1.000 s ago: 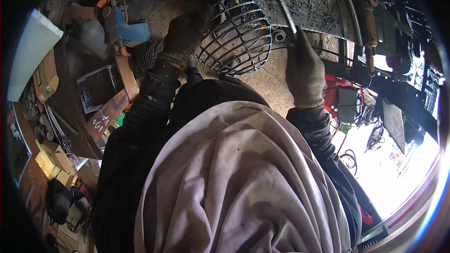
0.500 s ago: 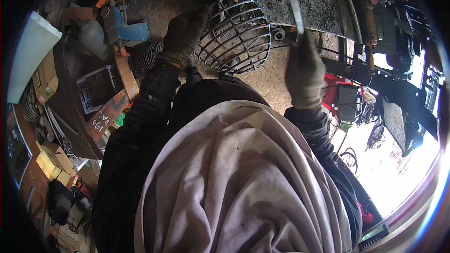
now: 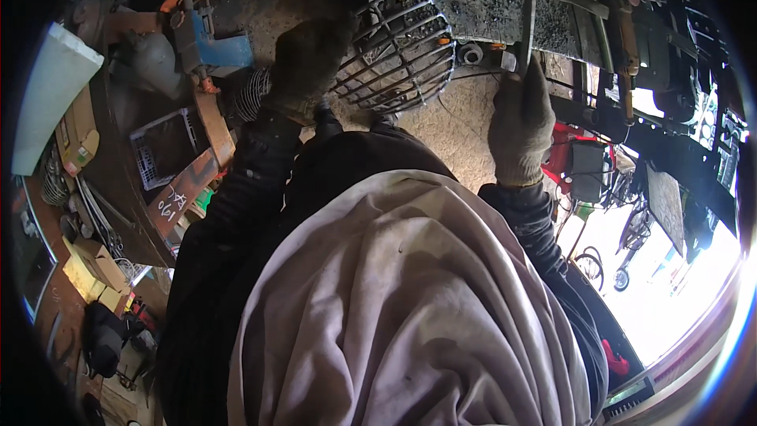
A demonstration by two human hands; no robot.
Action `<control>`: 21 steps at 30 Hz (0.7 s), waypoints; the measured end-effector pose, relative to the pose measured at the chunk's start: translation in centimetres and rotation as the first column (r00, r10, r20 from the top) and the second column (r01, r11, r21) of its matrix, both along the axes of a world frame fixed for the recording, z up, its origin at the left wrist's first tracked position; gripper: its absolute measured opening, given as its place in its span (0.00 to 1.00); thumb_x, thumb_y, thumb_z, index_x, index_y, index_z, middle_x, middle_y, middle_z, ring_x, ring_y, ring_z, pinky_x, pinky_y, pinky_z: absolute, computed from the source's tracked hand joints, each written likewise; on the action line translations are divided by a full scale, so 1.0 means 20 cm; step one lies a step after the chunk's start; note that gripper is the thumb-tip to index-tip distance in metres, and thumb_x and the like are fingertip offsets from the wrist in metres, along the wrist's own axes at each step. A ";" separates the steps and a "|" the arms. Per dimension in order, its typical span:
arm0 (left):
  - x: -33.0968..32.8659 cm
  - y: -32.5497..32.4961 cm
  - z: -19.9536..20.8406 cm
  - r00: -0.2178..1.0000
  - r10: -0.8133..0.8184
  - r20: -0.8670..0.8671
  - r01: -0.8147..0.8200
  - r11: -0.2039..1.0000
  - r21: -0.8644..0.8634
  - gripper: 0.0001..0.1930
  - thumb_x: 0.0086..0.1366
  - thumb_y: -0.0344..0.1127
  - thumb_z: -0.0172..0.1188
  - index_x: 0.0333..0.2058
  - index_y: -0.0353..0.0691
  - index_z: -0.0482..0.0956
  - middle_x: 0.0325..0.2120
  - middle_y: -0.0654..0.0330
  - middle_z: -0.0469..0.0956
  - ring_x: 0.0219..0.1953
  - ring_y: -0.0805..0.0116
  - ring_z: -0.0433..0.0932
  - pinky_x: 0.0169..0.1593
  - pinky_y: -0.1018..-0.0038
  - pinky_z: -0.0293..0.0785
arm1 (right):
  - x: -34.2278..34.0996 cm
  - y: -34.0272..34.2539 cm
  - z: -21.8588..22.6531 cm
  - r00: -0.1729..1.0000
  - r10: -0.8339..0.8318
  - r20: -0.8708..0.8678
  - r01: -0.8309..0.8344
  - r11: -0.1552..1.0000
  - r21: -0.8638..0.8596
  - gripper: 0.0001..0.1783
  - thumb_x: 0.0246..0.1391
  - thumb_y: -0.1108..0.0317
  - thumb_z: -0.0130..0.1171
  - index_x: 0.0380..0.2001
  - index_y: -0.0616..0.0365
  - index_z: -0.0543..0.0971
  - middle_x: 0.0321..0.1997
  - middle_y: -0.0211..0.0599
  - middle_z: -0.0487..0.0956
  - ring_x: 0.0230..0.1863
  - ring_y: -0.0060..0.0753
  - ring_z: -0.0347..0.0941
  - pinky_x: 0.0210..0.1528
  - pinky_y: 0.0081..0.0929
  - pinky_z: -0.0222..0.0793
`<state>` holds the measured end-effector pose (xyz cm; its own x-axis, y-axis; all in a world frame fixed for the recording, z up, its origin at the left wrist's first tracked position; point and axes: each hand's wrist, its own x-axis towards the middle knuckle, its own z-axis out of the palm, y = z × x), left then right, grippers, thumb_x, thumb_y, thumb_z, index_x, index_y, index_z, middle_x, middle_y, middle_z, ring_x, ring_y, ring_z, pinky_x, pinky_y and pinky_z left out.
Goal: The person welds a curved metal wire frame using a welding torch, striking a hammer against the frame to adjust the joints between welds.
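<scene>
My left hand (image 3: 310, 59), in a dark glove, is closed on the left edge of a curved grate (image 3: 402, 51) of welded metal rods. Its fingers are mostly in shadow. The grate is held tilted in front of my body. My right hand (image 3: 520, 122), in a grey knitted glove, is wrapped round the handle of a chipping hammer (image 3: 528, 28). The hammer's long narrow head lies crosswise above the handle, over the dark worktop and apart from the grate.
A grimy metal worktop (image 3: 481, 8) spans the far side, with a metal ring (image 3: 471, 54) by its near edge. An angle grinder (image 3: 627, 39) hangs at the right. To the left stand a blue and orange clamp tool (image 3: 209, 47), a white plastic crate (image 3: 162, 146) and a cluttered bench.
The grate has tipped, so its bars now show at a flatter angle. My right hand has shifted slightly right, and the hammer's head has turned in view.
</scene>
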<state>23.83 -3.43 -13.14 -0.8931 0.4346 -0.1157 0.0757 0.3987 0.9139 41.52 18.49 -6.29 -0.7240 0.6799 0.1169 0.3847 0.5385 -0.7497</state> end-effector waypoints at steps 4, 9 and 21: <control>-0.02 -0.07 0.03 0.716 -0.205 -0.668 0.102 0.976 -0.191 0.13 0.65 0.43 0.63 0.34 0.37 0.81 0.24 0.53 0.78 0.29 0.53 0.79 0.36 0.62 0.74 | 0.08 0.02 -0.03 0.982 -0.114 -0.151 0.015 0.843 -0.538 0.20 0.65 0.65 0.53 0.58 0.60 0.74 0.25 0.25 0.73 0.24 0.14 0.69 0.26 0.20 0.69; -0.06 -0.06 0.07 0.795 -0.269 -0.543 0.082 0.936 -0.343 0.12 0.64 0.40 0.62 0.41 0.39 0.81 0.31 0.54 0.79 0.34 0.54 0.79 0.38 0.62 0.74 | 0.17 -0.06 -0.11 0.994 -0.072 -0.078 0.023 0.865 -0.501 0.18 0.65 0.67 0.52 0.56 0.58 0.75 0.24 0.21 0.71 0.22 0.13 0.67 0.24 0.18 0.66; -0.08 0.01 0.28 0.382 -0.368 -0.847 0.019 0.920 -0.392 0.09 0.60 0.40 0.66 0.32 0.40 0.83 0.25 0.53 0.81 0.28 0.52 0.81 0.32 0.64 0.76 | 0.13 -0.06 -0.05 0.996 0.061 -0.061 -0.050 0.986 0.159 0.15 0.62 0.64 0.57 0.48 0.59 0.79 0.33 0.48 0.81 0.33 0.50 0.80 0.35 0.38 0.75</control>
<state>22.20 -3.25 -7.54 -0.4404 0.7134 0.5451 0.8806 0.4615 0.1076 44.12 17.24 -7.23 -0.7473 0.6083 0.2672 0.3038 0.6705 -0.6768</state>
